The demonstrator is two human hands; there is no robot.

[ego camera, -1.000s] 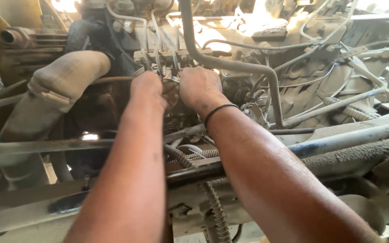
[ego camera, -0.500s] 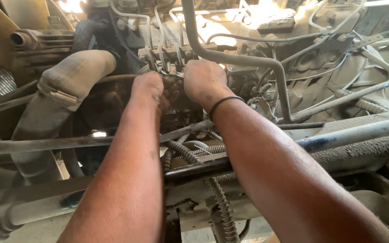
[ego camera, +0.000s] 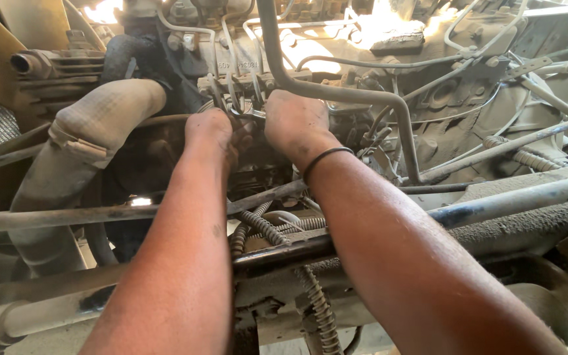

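Both my arms reach forward into a dusty engine bay. My left hand (ego camera: 213, 133) and my right hand (ego camera: 296, 121) meet at a cluster of thin metal fuel pipes (ego camera: 235, 92) on the injection pump (ego camera: 238, 79). The fingers of both hands curl around something small between them, perhaps a slim metal tool (ego camera: 252, 116), but the fingers hide what it is. A black band (ego camera: 323, 156) circles my right wrist.
A thick dusty hose (ego camera: 93, 125) curves at the left. A bent steel pipe (ego camera: 336, 92) runs over my right hand and down. Coiled, spring-wrapped lines (ego camera: 264, 227) lie under my forearms. A frame rail (ego camera: 507, 197) crosses at the right.
The view has shifted slightly, and both hands stay at the same spot on the pump; my right hand has edged a little to the right.
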